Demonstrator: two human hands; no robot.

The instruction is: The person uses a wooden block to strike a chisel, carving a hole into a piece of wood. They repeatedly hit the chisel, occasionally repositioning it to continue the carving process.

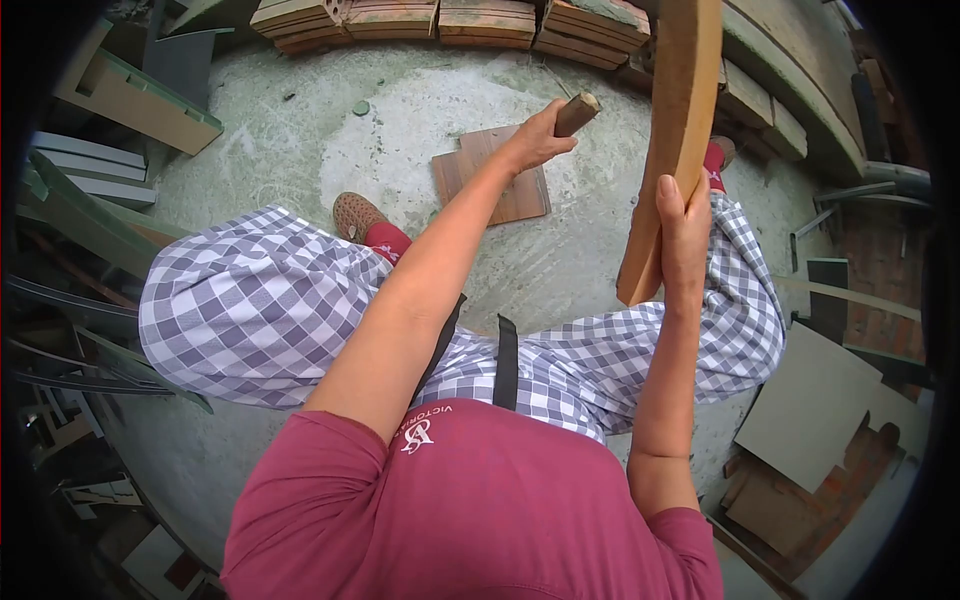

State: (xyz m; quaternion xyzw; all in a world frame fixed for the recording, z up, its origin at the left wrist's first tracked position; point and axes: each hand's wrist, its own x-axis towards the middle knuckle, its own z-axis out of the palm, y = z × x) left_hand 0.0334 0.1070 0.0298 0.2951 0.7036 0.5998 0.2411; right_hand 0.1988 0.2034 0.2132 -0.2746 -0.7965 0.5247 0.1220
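My left hand [540, 140] is closed around a short, rounded wooden stick [577, 114], reaching out ahead over the floor. The stick's frayed, pale end points to the right; its other end is hidden by the hand. To the right, my right hand [686, 235] grips a long, thick wooden beam [684, 90] near its lower end, with the thumb along its face. The beam stands tilted, running up past the top of the view. Below and beyond my left hand, flat brown wood pieces [518, 203] lie on the concrete floor.
Stacked wooden boards [487, 22] line the far edge. Panel offcuts [140, 100] and curved strips crowd the left. A grey sheet [810, 400] lies on the right over brown boards. My checkered trouser legs [260, 300] spread to both sides of the concrete floor [300, 130].
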